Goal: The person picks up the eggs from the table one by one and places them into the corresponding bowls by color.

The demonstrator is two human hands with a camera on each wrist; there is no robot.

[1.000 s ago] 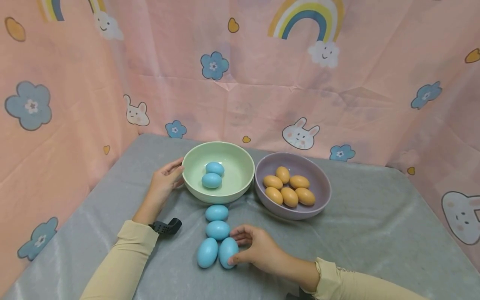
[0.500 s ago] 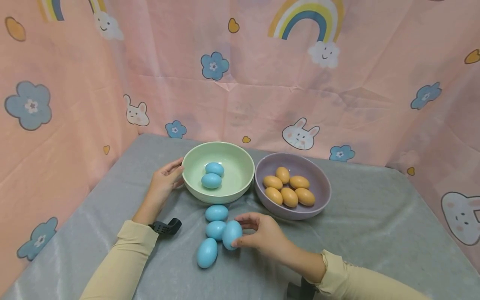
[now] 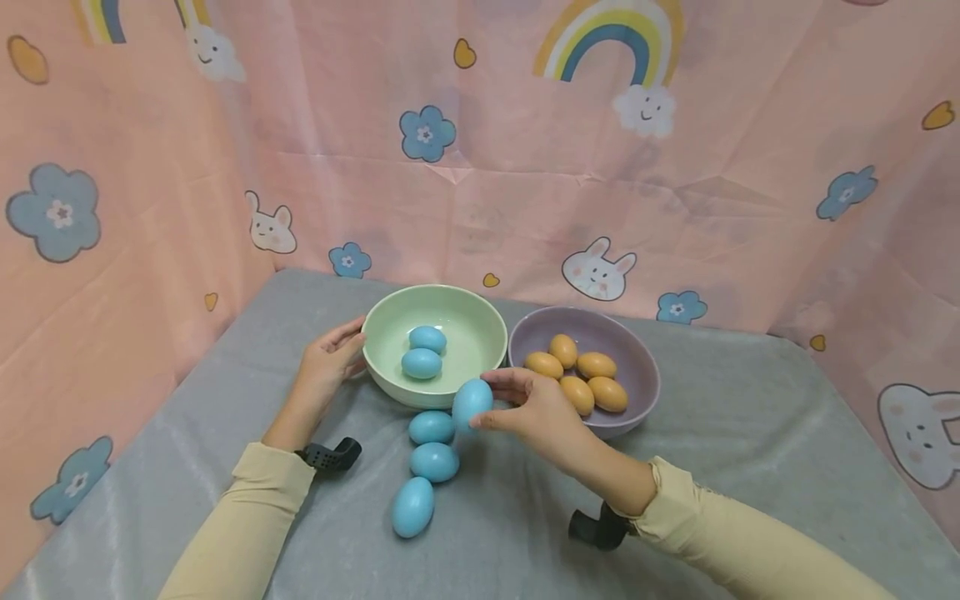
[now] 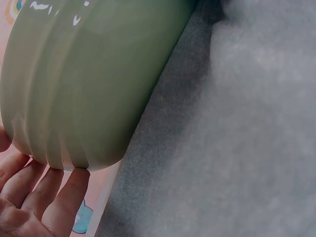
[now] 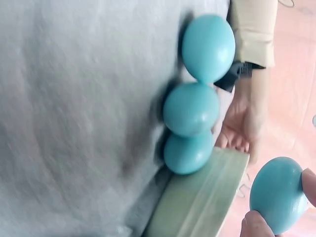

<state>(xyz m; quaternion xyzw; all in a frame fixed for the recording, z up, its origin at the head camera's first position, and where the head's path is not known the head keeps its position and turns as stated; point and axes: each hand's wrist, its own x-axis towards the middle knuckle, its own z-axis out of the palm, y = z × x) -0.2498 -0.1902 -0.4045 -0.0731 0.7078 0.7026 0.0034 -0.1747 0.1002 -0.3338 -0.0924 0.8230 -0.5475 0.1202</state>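
Note:
My right hand [image 3: 543,417] pinches a blue egg [image 3: 472,406] between thumb and fingertips, at the front right of the green bowl [image 3: 480,342]. In the right wrist view that egg [image 5: 277,195] is lifted, with fingertips on two sides. My left hand [image 3: 327,362] rests its fingertips against the green bowl's left side; the left wrist view shows nearly straight fingers [image 4: 66,202] touching the outer wall. Two blue eggs [image 3: 422,363] lie inside this bowl. On the cloth before it, three more blue eggs [image 3: 433,462] form a line toward me.
A purple bowl [image 3: 641,375] stands close at the green bowl's right, with several orange-yellow eggs [image 3: 596,365] in it, partly covered by my right hand. Grey cloth [image 3: 750,467] covers the table. A pink printed curtain [image 3: 337,108] encloses the back and sides.
My right hand has picked up the near right blue egg from the cloth and carried it up and forward to the green bowl's front rim. The left hand has stayed at the bowl.

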